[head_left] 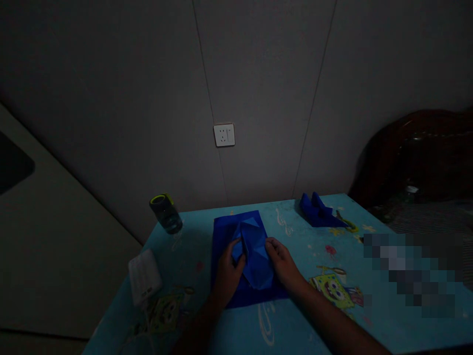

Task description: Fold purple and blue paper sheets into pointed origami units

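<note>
Atop turquoise patterned cloth (pixel 288 320), both hands' (pixel 228 276) grips pinch folded blue paper (pixel 257 261) over a darker sheet (pixel 225 227).

Blue sheet (pixel 223 229) partly hidden under folded paper (pixel 257 256); pixelated patch (pixel 410 276) unreadable; table (pixel 291 323) cut off below.

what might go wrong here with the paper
The folded blue paper is gripped at both sides by the left hand and right hand, so an uneven pull might tear it or skew its creases. It lies over a darker blue sheet, which could slip or get caught up in the handling.
</note>
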{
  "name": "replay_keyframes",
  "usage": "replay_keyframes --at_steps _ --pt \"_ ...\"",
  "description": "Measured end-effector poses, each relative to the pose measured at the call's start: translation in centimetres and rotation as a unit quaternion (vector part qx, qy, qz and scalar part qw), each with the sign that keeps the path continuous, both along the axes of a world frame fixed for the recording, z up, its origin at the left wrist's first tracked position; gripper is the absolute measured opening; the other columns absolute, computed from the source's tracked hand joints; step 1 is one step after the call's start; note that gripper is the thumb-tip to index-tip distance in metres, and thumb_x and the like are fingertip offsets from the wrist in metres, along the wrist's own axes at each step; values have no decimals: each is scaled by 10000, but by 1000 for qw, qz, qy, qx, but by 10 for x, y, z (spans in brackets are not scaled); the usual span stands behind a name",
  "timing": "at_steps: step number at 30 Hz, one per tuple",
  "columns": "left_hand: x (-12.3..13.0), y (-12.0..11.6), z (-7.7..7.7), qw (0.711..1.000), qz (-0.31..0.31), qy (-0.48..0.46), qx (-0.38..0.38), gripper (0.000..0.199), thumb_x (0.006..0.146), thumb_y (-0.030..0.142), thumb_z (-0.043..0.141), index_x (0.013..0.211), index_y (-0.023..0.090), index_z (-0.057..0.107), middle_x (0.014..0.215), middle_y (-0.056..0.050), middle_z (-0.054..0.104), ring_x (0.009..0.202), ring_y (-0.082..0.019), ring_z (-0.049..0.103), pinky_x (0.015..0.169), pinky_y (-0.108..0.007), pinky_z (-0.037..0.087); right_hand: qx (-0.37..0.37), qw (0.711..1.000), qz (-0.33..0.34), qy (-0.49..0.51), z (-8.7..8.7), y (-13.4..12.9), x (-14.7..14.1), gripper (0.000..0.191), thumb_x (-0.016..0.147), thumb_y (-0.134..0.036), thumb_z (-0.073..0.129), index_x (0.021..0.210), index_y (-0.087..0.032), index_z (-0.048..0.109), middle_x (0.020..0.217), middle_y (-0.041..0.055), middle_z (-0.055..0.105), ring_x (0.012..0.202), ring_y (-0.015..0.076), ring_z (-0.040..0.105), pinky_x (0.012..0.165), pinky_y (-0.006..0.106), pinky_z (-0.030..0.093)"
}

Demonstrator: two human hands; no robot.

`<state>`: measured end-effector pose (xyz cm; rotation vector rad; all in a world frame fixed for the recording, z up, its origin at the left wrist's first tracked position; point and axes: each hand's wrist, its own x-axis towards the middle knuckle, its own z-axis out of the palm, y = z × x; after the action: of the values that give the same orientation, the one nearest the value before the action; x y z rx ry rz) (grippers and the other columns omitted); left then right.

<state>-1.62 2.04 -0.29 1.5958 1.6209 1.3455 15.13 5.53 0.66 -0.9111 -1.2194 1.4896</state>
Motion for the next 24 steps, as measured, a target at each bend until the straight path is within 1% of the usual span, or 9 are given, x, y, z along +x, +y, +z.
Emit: replay_keyframes --at_steps 2,6,9,12,15,17,21,24 --pt "0 0 1 1000 14 -1 1 373 818 216 582 1191 196 582 982 -53 713 882 -206 680 769 -342 549 3 1000 17 2 2 -3 -1 349 865 -548 561 906 -203 575 704 -16 607 615 151 576 581 254 469" --pt "-4 2 0 999 43 -6 2 265 814 211 568 1078 199 580 895 -27 698 790 -189 670 727 -324 534 31 998 59 -21 3 -9 -4 346 901 -546 517 920 -204 572 686 -36 559 593 133 536 578 244 453" --pt "-7 3 -1 998 58 7 -3 177 838 250 550 1008 205 569 835 -9 675 728 -183 654 695 -313 514 54 995 67 -48 1 -12 -4 338 918 -541 488 920 -211 562 692 -39 536 599 130 517 575 238 436" --pt "-8 2 0 997 65 28 -11 159 852 308 551 976 209 565 785 7 652 632 -167 620 633 -293 487 68 993 70 -69 1 -12 -4 329 930 -534 466 905 -218 553 690 -42 519 603 129 501 583 237 423" --pt "-8 1 1 996 73 45 -13 137 850 313 550 942 213 562 748 17 629 569 -154 575 581 -279 460 71 991 73 -89 4 -12 -3 351 932 -551 441 895 -220 552 687 -39 516 603 135 497 579 240 420" --pt "-8 1 2 995 82 59 2 103 843 279 544 921 213 561 778 4 622 625 -167 590 611 -290 468 79 990 69 -98 6 -13 -3 360 933 -555 435 893 -218 554 692 -34 521 608 138 497 581 243 421" --pt "-9 3 2 988 105 97 56 87 792 182 545 869 209 575 885 -39 597 848 -218 618 779 -363 494 102 986 59 -116 5 -14 -3 339 952 -521 428 897 -211 556 694 -30 517 623 140 496 591 246 417" --pt "-10 4 0 986 113 106 56 94 774 173 563 861 208 575 891 -47 597 877 -233 622 817 -393 499 115 984 53 -129 2 -14 -4 328 964 -493 419 915 -204 567 720 -20 542 658 147 520 618 253 430"
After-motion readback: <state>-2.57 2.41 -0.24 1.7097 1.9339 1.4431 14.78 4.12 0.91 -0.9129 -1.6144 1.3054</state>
